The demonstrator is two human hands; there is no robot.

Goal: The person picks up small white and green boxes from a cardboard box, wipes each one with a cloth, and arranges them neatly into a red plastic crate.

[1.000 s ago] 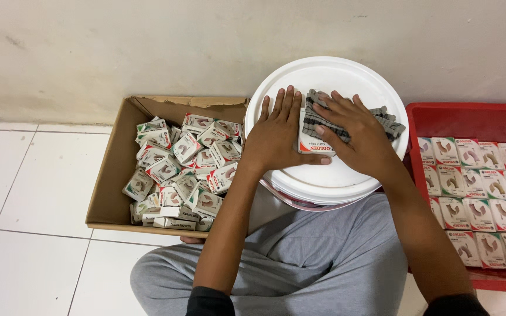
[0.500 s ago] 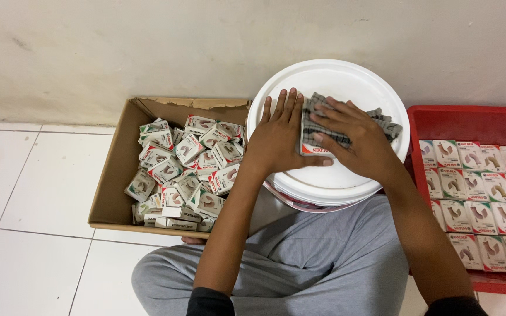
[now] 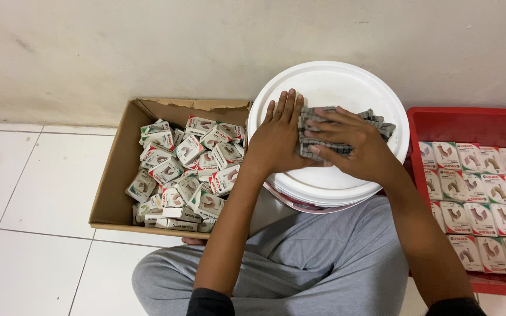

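Left hand (image 3: 277,137) lies flat, fingers together, against the left end of a grey stack of flat pieces (image 3: 329,136). Right hand (image 3: 349,143) presses on the stack from above. The stack rests on the white bucket lid (image 3: 329,88), long axis running left to right, right end pointing toward the red tray (image 3: 469,126). Risk: uneven pressure could fan the stack and spill pieces off the lid onto the floor (image 3: 36,175) or into the cardboard box (image 3: 118,181).

Bucket lid (image 3: 346,88) between box (image 3: 115,175) at left and tray (image 3: 469,126) at right

pale scuffed wall (image 3: 147,47) above white tiled floor (image 3: 36,193).
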